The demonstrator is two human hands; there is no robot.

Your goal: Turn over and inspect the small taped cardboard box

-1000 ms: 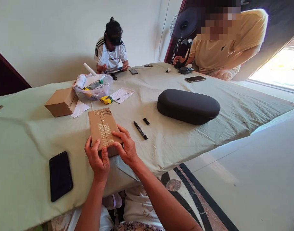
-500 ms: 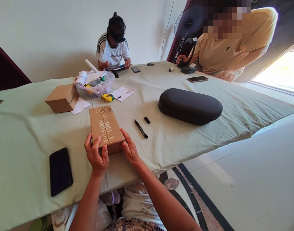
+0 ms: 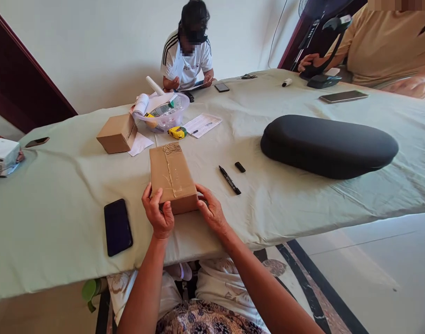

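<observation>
A brown cardboard box (image 3: 172, 171), its lid seam taped down the middle, rests on the cloth-covered table in front of me. My left hand (image 3: 158, 214) grips its near left corner, with fingers on the lid and side and the thumb at the front face. Against the near right side lies my right hand (image 3: 212, 208), fingers along the edge and thumb by the front corner. An uncapped black marker (image 3: 229, 180) lies to the right of the box, with its cap (image 3: 240, 167) beside it. Left of my left hand is a dark phone (image 3: 118, 227).
Behind the box are another carton (image 3: 117, 133), a clear plastic basin (image 3: 179, 113) of odds and ends, a yellow tape measure (image 3: 177, 132) and a printed sheet (image 3: 207, 124). A long black case (image 3: 327, 146) lies right. Two people sit across the table; a white box (image 3: 4, 155) is far left.
My view has turned left, so things appear further right, and a white box shows at the left edge. Both hands stay on the cardboard box, which looks little moved on the table.
</observation>
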